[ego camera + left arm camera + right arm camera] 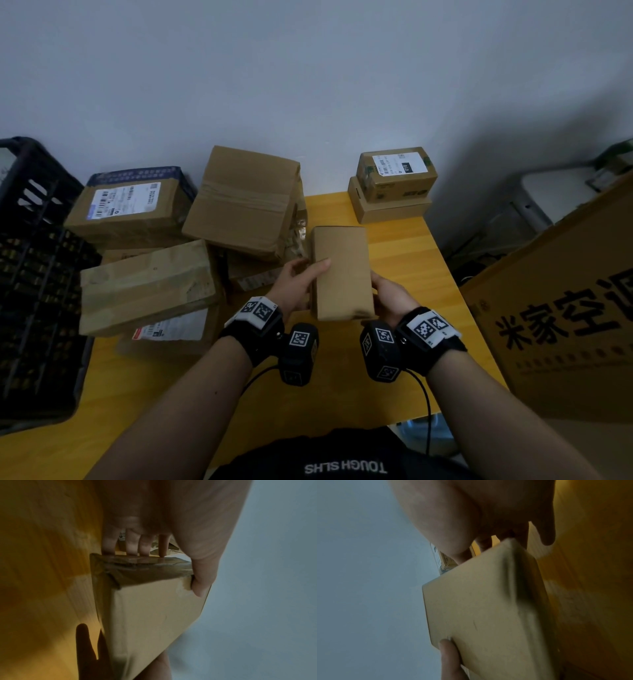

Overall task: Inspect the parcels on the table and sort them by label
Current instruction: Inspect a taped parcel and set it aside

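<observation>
A small plain brown parcel [342,270] is held above the yellow table [404,246], its upward face blank. My left hand [301,281] grips its left side, thumb on top and fingers along the taped end [137,566]. My right hand [387,294] grips its right side from below; the fingers are mostly hidden behind the parcel [488,608]. Left of it lies a pile of parcels: one with a white label [130,209], a big plain box [243,202], a taped box [147,284]. Two stacked boxes [394,185], the top one labelled, stand at the back right.
A black plastic crate [34,274] stands at the table's left edge. A large cardboard carton with black printed characters [565,308] rises to the right of the table. A white wall is behind. Bare tabletop shows in front of the pile.
</observation>
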